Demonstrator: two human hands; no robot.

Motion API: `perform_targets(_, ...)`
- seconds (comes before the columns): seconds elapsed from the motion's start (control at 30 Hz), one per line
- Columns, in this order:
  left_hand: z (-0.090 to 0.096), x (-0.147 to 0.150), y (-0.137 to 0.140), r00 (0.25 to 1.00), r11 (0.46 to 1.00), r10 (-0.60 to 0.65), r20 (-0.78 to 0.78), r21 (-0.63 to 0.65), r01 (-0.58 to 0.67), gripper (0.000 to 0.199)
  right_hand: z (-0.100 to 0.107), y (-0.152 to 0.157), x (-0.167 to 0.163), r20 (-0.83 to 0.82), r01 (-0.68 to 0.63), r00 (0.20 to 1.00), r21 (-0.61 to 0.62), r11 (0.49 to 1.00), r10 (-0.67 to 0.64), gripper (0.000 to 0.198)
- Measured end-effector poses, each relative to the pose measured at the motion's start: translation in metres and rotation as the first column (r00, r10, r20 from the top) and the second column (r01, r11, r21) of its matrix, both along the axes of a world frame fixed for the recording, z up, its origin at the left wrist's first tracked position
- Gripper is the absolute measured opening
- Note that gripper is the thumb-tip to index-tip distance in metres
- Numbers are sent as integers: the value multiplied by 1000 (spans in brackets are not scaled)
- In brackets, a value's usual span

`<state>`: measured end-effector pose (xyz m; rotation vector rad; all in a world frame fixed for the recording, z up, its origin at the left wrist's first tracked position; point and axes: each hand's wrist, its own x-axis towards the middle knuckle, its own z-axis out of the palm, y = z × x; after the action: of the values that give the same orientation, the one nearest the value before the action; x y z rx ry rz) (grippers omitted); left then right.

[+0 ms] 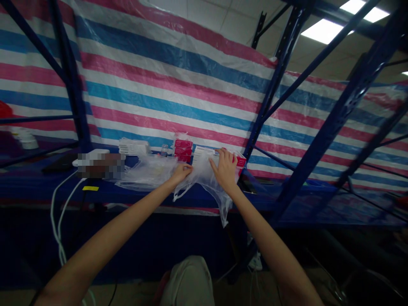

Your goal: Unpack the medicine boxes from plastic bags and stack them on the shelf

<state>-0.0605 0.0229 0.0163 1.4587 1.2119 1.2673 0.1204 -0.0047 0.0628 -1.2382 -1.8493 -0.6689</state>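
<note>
A sheer white drawstring bag point(204, 175) lies at the front edge of the blue shelf, its lower part and cord hanging over. My left hand point(181, 173) is closed in a pinch at the bag's left side. Spread fingers of my right hand point(225, 169) rest over the bag's right part, touching the boxes behind it. Those are a white printed box point(200, 152) and a red-and-white box point(241, 162), partly covered by the hand and mesh. Left of my left hand lies a pile of similar sheer bags point(148, 172).
Red boxes point(182, 148) and a stack of white boxes point(134, 147) stand at the back, a small clear bottle point(164, 150) between them. A white power strip point(92, 155) with cables sits left. A blue post point(264, 110) rises behind my right hand; a dark flat object point(247, 185) lies beside it.
</note>
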Motion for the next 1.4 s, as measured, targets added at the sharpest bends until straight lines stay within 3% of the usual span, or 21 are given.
perform_targets(0.1, -4, -8, -2, 996, 997, 58, 64, -46, -55, 14, -33, -28, -9, 17, -32, 999, -74, 997, 33, 49)
perform_targets(0.23, -10, -21, -2, 998, 993, 54, -31, -102, -57, 12, -67, -33, -3, 62, -39, 996, -276, 960, 58, 24)
perform_targets(0.37, -11, -35, 0, 978, 995, -9, -207, -100, -12, 12, -68, -21, 5, 61, -42, 996, -378, 925, 70, 16)
perform_targets(0.43, -6, -38, -7, 932, 996, 76, -354, -9, -84, 16, -62, -19, 6, 40, -40, 997, -401, 915, 61, 13)
perform_targets(0.47, -2, -38, -14, 897, 983, 178, -406, 105, -148, 20, -60, -19, 7, 23, -38, 998, -423, 905, 53, 12)
perform_targets(0.5, 2, -36, -25, 857, 944, 301, -418, 257, -206, 25, -57, -20, 7, 0, -37, 999, -450, 892, 41, 12)
perform_targets(0.57, 12, -26, -53, 796, 781, 499, -343, 575, -242, 32, -52, -21, 8, -63, -50, 998, -509, 859, 20, 14)
perform_targets(0.6, 16, -19, -70, 798, 717, 507, -325, 674, -181, 30, -50, -22, 10, -96, -71, 995, -534, 842, 23, 16)
perform_targets(0.63, 19, -11, -86, 810, 686, 448, -378, 726, -41, 27, -48, -22, 11, -127, -97, 991, -550, 830, 32, 16)
perform_targets(0.67, 20, -2, -102, 783, 663, 348, -515, 726, 182, 26, -45, -22, 13, -150, -125, 988, -558, 821, 48, 15)
perform_targets(0.7, 19, 6, -114, 697, 627, 271, -664, 671, 396, 24, -42, -23, 14, -162, -146, 985, -562, 814, 65, 13)
perform_targets(0.73, 17, 13, -124, 595, 596, 243, -766, 602, 531, 22, -39, -23, 16, -163, -157, 984, -559, 814, 77, 11)
perform_targets(0.8, 11, 21, -132, 396, 594, 297, -869, 492, 636, 17, -31, -26, 20, -138, -144, 987, -532, 834, 83, 7)
perform_targets(0.93, 10, 17, -119, 117, 672, 573, -811, 547, 500, 21, -15, -36, 26, 27, -51, 997, -428, 902, 69, 12)
perform_targets(1.03, 22, 14, -112, 7, 644, 702, -712, 639, 421, 23, -5, -44, 28, 183, 43, 983, -395, 918, 33, 20)
perform_targets(1.13, 27, 23, -116, -14, 550, 794, -608, 708, 443, 23, 0, -49, 27, 262, 87, 965, -376, 923, 16, 24)
perform_targets(1.23, 17, 41, -118, 63, 403, 852, -520, 727, 556, 24, 2, -49, 26, 217, 34, 975, -363, 931, 49, 25)
perform_targets(1.27, 12, 48, -115, 99, 377, 843, -529, 712, 593, 24, 2, -47, 26, 170, -6, 983, -369, 929, 74, 26)
perform_targets(1.33, 2, 61, -105, 131, 414, 788, -602, 675, 611, 24, 3, -43, 28, 58, -94, 990, -395, 914, 127, 27)
perform_targets(1.4, -6, 70, -90, 107, 547, 708, -698, 637, 543, 25, 6, -38, 32, -18, -144, 988, -419, 897, 151, 28)
